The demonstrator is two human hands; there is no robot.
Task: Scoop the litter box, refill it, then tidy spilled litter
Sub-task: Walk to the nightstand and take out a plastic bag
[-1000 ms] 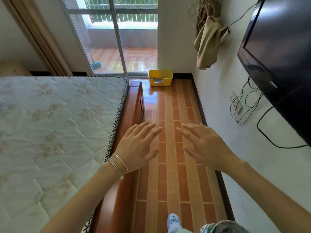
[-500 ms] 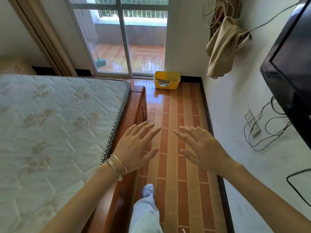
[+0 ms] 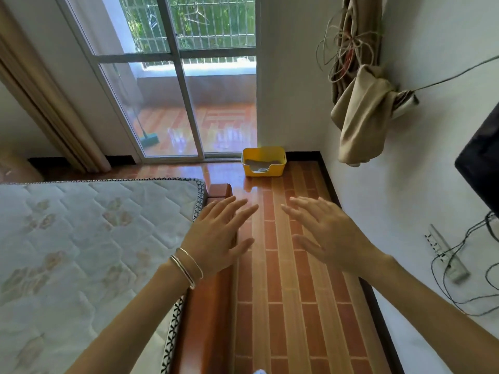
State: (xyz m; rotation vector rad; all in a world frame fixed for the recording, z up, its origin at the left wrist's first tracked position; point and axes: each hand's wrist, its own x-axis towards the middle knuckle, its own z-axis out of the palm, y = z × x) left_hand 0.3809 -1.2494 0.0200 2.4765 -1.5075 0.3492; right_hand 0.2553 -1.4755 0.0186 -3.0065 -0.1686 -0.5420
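A yellow litter box point(image 3: 280, 160) stands on the tiled floor at the far end of the narrow aisle, against the sliding glass door and the right wall's corner. Pale grey litter shows inside it through a low front cutout. My left hand point(image 3: 218, 236) and my right hand point(image 3: 326, 236) are held out in front of me with fingers straight and spread, palms down, holding nothing. Both hover well short of the box, above the aisle. Two thin bangles sit on my left wrist.
A bed with a quilted mattress point(image 3: 81, 252) and a wooden frame point(image 3: 213, 306) lines the left side of the aisle. On the right wall hang a beige cloth point(image 3: 361, 122), tangled cords, a dark television point(image 3: 483, 163) and a power strip point(image 3: 445, 255). A green broom point(image 3: 148, 139) stands outside the glass.
The view has advanced along the aisle and tilted up, so the litter box looks nearer and larger. Both hands stay outstretched and spread in the same pose.
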